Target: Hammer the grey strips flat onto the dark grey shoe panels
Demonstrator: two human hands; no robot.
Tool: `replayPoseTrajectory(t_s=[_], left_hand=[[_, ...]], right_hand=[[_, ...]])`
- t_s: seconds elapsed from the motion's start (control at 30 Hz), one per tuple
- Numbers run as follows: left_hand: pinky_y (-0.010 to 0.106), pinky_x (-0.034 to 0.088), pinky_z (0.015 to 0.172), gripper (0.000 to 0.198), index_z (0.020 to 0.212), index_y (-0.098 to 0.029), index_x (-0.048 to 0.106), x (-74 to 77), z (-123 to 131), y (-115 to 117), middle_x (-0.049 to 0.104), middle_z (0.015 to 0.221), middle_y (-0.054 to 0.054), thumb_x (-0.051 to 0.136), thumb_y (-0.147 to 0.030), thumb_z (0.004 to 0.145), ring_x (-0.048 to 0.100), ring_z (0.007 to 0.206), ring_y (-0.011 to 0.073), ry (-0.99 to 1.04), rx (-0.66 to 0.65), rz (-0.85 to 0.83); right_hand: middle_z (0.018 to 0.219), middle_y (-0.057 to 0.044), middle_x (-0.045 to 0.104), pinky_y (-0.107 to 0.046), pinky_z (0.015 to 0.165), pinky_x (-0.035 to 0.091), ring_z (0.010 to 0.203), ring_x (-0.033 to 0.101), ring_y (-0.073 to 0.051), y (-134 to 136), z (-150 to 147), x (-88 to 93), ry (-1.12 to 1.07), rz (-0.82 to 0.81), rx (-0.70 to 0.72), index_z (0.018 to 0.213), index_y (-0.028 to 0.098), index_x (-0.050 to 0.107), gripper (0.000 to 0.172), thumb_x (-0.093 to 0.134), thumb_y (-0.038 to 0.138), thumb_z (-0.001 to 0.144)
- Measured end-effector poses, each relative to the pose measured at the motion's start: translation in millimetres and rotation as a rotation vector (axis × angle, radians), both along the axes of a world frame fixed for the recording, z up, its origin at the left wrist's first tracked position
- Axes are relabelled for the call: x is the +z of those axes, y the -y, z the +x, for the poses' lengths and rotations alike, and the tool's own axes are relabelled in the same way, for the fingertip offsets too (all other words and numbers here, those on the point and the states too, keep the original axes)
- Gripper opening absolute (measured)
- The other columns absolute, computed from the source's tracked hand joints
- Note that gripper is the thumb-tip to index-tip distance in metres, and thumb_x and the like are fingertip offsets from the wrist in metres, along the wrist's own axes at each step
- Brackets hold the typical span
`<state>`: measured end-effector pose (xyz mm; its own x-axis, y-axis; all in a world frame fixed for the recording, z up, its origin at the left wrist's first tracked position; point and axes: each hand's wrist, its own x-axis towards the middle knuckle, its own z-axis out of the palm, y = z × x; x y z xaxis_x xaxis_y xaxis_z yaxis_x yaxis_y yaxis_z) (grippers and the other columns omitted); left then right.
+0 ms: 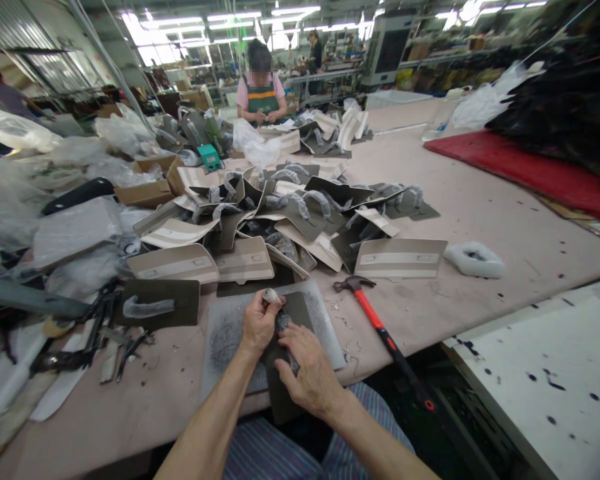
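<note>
Near the table's front edge, a dark grey-green panel [300, 305] lies over a speckled grey board [225, 333], its near end sticking out past the table. My left hand [259, 323] is closed around a small whitish piece with a round end [270, 295], whose kind I cannot make out. A plastic-wrapped handle [283, 323] runs along the panel. My right hand [310, 367] grips it, fingers on one side and thumb on the other, partly hiding it. To the right lies a claw hammer [375, 317] with a red and black grip.
Beyond the board spreads a heap of panels [245, 259] with wrapped handles. Another panel [185, 300] and several tools [123, 347] are on the left. A white wrapped roll [475, 260] and red board [520, 167] sit right. Across the table a person [260, 97] works.
</note>
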<state>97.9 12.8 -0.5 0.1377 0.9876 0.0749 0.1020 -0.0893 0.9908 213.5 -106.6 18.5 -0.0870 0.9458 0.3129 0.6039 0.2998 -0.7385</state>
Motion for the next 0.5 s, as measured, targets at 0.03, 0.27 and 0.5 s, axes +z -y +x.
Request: replayPoseTrajectory(t_s=[0.03, 0.27, 0.5], left_hand=[[0.029, 0.053, 0.081, 0.019, 0.092, -0.018, 0.063, -0.6, 0, 0, 0.074, 0.088, 0.005, 0.065, -0.034, 0.084, 0.069, 0.084, 0.0176, -0.01, 0.001, 0.01], [0.03, 0.052, 0.078, 0.01, 0.089, -0.019, 0.064, 7.1, 2, 1, 0.073, 0.084, 0.004, 0.063, -0.026, 0.082, 0.068, 0.081, 0.0187, -0.147, -0.014, 0.081], [0.028, 0.049, 0.076, 0.01, 0.087, -0.021, 0.067, 11.7, 2, 3, 0.072, 0.081, 0.002, 0.06, -0.019, 0.08, 0.066, 0.078, 0.0183, -0.252, -0.07, 0.191]], right_hand=[[0.123, -0.013, 0.066, -0.052, 0.113, 0.034, 0.13, 0.05, -0.029, 0, 0, 1.1, -0.003, -0.003, 0.006, 0.114, 0.016, 0.062, 0.032, 0.06, 0.021, 0.083], [0.134, -0.014, 0.057, -0.044, 0.107, 0.041, 0.127, 0.051, -0.028, 2, 46, 11.9, -0.056, 0.008, -0.128, 0.133, 0.019, 0.05, 0.047, 0.055, 0.038, 0.09], [0.095, -0.015, 0.059, -0.044, 0.082, 0.046, 0.093, 0.057, -0.031, 15, 147, -9.0, 0.459, -0.384, -0.665, 0.096, 0.016, 0.059, 0.018, 0.054, 0.03, 0.085]])
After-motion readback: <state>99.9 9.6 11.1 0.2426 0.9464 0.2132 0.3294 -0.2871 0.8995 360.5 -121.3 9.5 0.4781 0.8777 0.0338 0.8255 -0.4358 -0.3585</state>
